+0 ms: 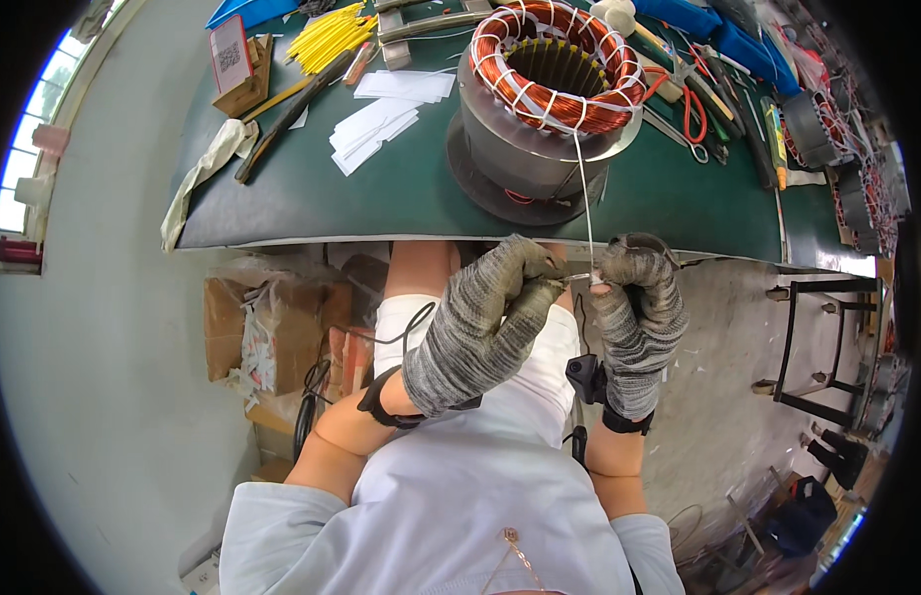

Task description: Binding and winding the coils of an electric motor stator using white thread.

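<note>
A motor stator [530, 149] stands at the bench's near edge, a grey metal cylinder topped by a ring of copper windings [490, 74] laced with white cord. From the ring a white lacing cord [584, 193] runs taut down to my hands, just off the bench edge. My right hand [639, 312], in a grey knitted glove with bare fingertips, is closed on the cord. Facing it, my left hand [490, 327], gloved alike, pinches a short stretch of cord between thumb and fingers. The exact end of the cord is hidden at the fingertips.
White paper slips [376, 129], yellow sleeves [327, 40] and a dark stick [292, 114] lie left on the green bench [282, 213]. Red-handled scissors [693, 114] and other tools are right of the stator. Cardboard boxes [228, 327] and a black metal frame [788, 342] stand below.
</note>
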{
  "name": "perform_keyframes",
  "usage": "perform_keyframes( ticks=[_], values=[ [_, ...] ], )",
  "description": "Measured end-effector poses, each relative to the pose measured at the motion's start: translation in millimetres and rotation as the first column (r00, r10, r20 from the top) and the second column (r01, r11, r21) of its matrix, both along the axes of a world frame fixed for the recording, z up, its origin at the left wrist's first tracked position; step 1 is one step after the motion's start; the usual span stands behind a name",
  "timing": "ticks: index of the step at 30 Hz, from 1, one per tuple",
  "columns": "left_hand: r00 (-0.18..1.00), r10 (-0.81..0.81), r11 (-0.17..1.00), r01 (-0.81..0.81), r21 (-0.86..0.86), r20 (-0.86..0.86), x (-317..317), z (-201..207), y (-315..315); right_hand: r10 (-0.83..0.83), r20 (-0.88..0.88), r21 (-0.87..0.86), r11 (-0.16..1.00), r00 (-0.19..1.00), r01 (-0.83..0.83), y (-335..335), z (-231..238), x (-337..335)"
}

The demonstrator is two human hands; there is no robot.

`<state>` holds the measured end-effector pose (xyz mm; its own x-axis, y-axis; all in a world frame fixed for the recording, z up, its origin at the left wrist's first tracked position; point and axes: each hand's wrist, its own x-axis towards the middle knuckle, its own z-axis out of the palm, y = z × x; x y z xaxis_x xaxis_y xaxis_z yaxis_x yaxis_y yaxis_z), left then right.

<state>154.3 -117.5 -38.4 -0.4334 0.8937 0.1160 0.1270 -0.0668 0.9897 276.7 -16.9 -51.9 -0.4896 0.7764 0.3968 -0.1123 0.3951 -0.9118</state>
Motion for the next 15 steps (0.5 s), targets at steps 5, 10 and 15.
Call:
perform_keyframes(
  ticks=[5, 10, 15],
  values=[
    [1.0, 0.005, 0.999, -0.006, 0.053, 0.028, 3.8, 0.3, 0.3, 0.025, -0.013, -0.041, 0.999, 1.0, -0.026, -0.1, 0.2, -3.5],
    [0.999, 0.044, 0.986, -0.041, 0.164, -0.016, 6.8, -8.1, 2.3, 0.044, -0.044, -0.06, 0.997, 0.998, -0.046, -1.6, 7.0, -5.1],
    [0.993, -0.033, 0.993, 0.045, 0.112, -0.111, 0.2, -0.5, 1.7, 0.052, -0.045, -0.07, 0.996, 0.998, -0.055, 0.0, 3.7, -3.9]
  ],
)
